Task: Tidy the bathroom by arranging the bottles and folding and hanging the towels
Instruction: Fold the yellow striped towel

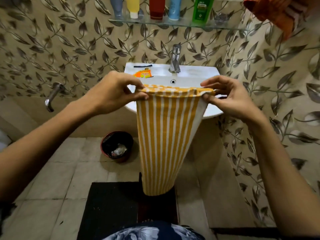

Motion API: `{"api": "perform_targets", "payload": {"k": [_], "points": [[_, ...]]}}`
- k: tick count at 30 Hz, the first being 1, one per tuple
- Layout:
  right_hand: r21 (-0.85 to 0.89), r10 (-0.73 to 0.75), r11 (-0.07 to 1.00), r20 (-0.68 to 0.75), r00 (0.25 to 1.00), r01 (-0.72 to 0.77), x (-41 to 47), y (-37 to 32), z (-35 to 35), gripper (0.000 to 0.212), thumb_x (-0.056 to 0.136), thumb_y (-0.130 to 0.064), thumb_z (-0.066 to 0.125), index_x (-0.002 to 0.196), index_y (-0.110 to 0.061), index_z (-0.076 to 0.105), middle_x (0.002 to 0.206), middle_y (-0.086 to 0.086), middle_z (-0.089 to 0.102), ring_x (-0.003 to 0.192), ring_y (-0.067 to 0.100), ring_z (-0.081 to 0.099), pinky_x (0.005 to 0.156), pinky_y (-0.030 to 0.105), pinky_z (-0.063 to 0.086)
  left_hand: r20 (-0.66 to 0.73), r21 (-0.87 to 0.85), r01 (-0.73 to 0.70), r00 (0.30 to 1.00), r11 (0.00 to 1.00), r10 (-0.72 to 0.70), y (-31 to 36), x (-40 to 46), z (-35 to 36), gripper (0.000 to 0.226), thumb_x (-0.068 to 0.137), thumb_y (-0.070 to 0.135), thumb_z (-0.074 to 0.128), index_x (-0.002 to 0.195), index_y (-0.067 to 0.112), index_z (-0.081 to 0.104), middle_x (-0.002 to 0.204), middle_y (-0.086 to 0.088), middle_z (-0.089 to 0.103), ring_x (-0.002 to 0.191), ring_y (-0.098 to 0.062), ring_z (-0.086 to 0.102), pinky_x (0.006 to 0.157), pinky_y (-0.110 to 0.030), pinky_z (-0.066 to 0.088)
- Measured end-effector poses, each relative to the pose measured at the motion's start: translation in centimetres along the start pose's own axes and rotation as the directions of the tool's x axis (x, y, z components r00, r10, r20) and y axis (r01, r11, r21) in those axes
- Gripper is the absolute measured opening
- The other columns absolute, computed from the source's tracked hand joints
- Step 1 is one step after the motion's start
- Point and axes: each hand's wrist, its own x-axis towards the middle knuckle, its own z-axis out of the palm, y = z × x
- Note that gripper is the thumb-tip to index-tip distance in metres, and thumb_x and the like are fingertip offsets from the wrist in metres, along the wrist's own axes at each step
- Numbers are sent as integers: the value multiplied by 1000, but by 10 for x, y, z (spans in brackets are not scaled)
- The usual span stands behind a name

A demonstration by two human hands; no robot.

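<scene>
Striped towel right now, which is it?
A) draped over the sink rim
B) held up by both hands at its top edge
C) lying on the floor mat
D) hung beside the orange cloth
B: the left hand and right hand each pinch a top corner of the yellow-and-white striped towel, which hangs down in front of the sink.

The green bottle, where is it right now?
In the head view the green bottle stands on the glass shelf above the sink, rightmost of the row, next to the light blue bottle.
</scene>
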Motion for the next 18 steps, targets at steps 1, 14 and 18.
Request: {"api": "perform_targets", "payload": {"k": [1, 14, 18], "points": [[-22, 0, 1000, -1, 1000, 0, 5, -1, -2, 21, 82, -4, 69, 99, -16, 63, 97, 1, 67, 79, 1, 62, 75, 20, 54, -7, -20, 22, 1000, 1000, -22, 0, 6, -2, 46, 74, 41, 59, 102, 5, 68, 87, 1, 62, 71, -24, 66, 64, -32, 56], [-335, 21, 942, 153, 988, 32, 14, 14, 9, 11, 95, -19, 53, 102, -21, 60, 91, 3, 55, 71, 10, 45, 69, 25, 36, -1, -214, 62, 998, 975, -63, -19, 4, 3, 32, 83, 0, 63, 110, 14, 50, 91, -5, 64, 86, -24, 61, 74, -23, 51], [-464, -55, 885, -35, 998, 32, 12, -1, 3, 17, 97, -40, 43, 105, -31, 55, 80, -11, 57, 66, 2, 49, 62, 28, 40, -166, -158, -9, 986, 987, -17, -15, 9, 2, 32, 81, -14, 56, 78, 17, 51, 82, 2, 62, 77, -6, 61, 67, -22, 53]]}}
